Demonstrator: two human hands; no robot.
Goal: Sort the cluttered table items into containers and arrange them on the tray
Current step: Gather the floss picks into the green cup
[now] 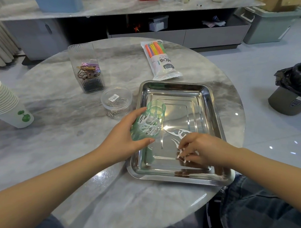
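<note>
A steel tray point(208, 94) lies on the round marble table. My left hand point(126, 139) grips a translucent green cup point(149, 121) that stands tilted on the tray's left side and holds several white floss picks. My right hand point(200, 149) pinches a bunch of white floss picks point(183, 156) low over the tray's front. Two or three more loose floss picks point(177, 133) lie on the tray just beyond my right fingers.
Left of the tray stands a round clear tub of paper clips point(115, 102), with a tall clear box of hair clips point(88, 68) behind it. A pack of coloured sticks point(160, 59) lies beyond the tray. Stacked paper cups point(6, 103) lie far left. A bin point(293, 91) stands on the floor.
</note>
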